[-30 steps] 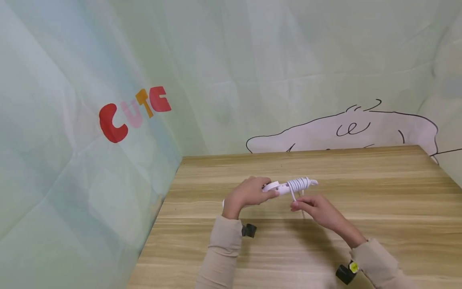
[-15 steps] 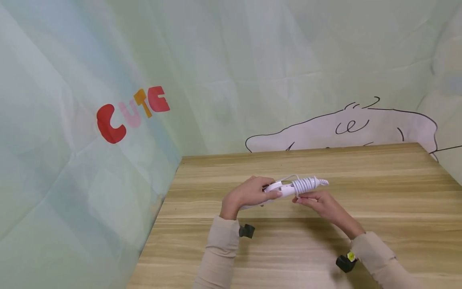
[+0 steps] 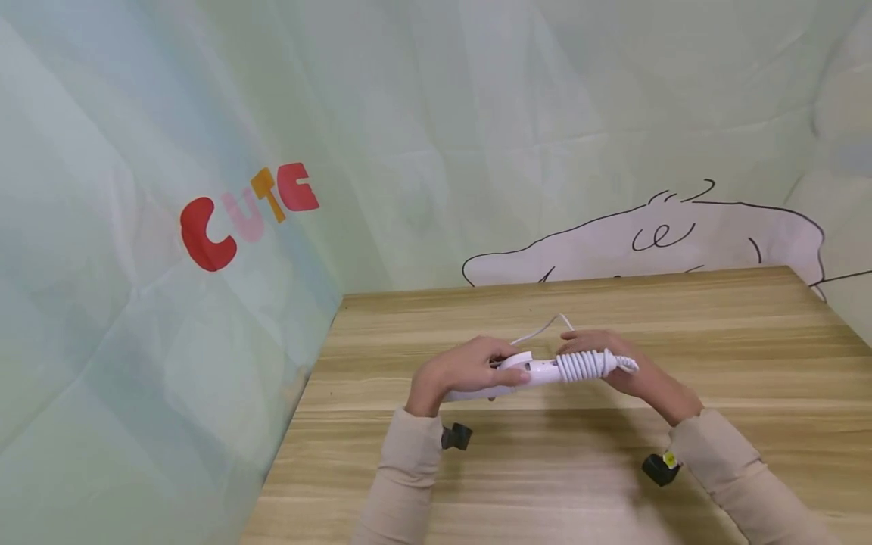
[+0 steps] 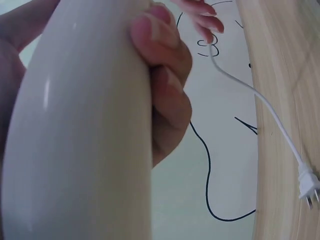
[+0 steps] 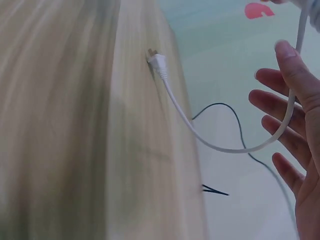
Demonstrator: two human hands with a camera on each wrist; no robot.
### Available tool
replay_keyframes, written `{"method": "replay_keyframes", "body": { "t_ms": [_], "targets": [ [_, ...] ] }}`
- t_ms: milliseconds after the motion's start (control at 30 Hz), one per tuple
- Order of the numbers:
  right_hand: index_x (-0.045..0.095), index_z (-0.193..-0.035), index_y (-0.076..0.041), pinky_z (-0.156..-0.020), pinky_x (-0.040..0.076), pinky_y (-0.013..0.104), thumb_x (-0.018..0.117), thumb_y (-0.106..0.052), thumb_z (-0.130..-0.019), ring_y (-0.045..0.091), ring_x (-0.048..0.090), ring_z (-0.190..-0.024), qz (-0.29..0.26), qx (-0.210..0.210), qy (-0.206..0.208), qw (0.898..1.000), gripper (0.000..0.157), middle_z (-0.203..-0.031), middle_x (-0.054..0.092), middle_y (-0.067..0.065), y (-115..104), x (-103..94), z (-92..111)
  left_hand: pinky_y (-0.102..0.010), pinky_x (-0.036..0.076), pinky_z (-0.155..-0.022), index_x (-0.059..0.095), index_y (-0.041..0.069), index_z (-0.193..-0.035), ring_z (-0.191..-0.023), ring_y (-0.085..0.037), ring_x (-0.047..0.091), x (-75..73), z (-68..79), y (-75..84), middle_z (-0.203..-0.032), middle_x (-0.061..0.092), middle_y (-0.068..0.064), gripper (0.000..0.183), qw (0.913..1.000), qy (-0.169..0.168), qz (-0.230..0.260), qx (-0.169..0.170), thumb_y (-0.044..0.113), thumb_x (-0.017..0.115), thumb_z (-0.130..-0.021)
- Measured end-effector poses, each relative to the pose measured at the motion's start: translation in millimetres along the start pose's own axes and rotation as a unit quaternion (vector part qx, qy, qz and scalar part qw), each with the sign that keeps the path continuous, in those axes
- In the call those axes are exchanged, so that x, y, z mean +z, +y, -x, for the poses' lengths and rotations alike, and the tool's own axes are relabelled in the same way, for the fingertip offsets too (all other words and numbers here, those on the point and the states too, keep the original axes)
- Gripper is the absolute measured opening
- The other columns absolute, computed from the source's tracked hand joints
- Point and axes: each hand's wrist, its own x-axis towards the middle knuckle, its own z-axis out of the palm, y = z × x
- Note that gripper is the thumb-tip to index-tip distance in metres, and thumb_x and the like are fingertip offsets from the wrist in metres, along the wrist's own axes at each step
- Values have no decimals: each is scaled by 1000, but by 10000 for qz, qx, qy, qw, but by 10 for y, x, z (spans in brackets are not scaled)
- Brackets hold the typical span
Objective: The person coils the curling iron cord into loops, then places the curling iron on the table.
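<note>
My left hand (image 3: 466, 372) grips a white hair iron (image 3: 543, 372), held level above the table. In the left wrist view its smooth white body fills the near side, with my fingertips (image 4: 167, 90) curled over the edge. White cord coils (image 3: 579, 366) wrap tightly around the handle's right part. My right hand (image 3: 630, 352) is behind the coiled end, partly hidden by it. The loose cord (image 5: 215, 146) runs between its thumb and spread, relaxed fingers, without a visible pinch. A two-pin plug (image 5: 157, 62) hangs at the cord's end, close to the tabletop.
A wood-grain table (image 3: 545, 469) lies under both hands. Behind it hangs a pale green cloth backdrop (image 3: 409, 151) with a line drawing and coloured letters. Each wrist carries a small black camera, such as the right one (image 3: 659, 471).
My right hand has gone from the near side of the hair iron, under it, to the far side. The loose cord now arcs behind the iron. The left hand keeps its grip.
</note>
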Motion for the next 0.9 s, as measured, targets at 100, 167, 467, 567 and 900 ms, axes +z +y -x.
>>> {"method": "replay_keyframes", "body": {
  "t_ms": [100,167,467,567,900],
  "targets": [
    [71,-97,-13,-87,51,38,73,2,-70,30,66,-99,95,-547,-34,9985,31,-97,72,3,28,-76,-76,-21,45,-61,65,13,-91,-67,-5,54,4,6,18,-79,58,3,22,9999,-154,-19,41,35,61,-90],
    [71,-94,-16,-84,51,42,72,-5,-74,30,65,-99,392,-670,-194,9968,23,-96,72,1,36,-115,-119,-21,45,-62,65,13,-91,-67,-6,54,9,8,27,-80,58,3,22,9997,-221,-7,48,35,61,-89],
    [71,-88,-19,-85,44,46,70,-32,-82,27,62,-104,1879,-868,-721,9757,14,-95,71,-3,-21,-206,-239,-21,45,-61,65,15,-90,-68,-6,54,61,17,24,-79,58,5,22,9986,-499,-115,-89,37,61,-89],
    [71,-87,-19,-92,41,47,74,-32,-77,25,61,-105,2215,-802,-864,9680,16,-95,71,-4,-58,-218,-271,-20,44,-61,64,17,-89,-67,-5,53,93,4,24,-77,57,6,23,9979,-530,-349,-157,40,61,-88],
    [68,-73,-17,-101,31,51,84,-30,-68,22,58,-89,3351,-785,-947,9341,22,-79,66,-3,-185,-315,-432,-22,40,-58,62,20,-85,-63,-7,50,216,-111,76,-72,56,7,24,9913,-141,-810,-1024,43,61,-87]
  ]
}}
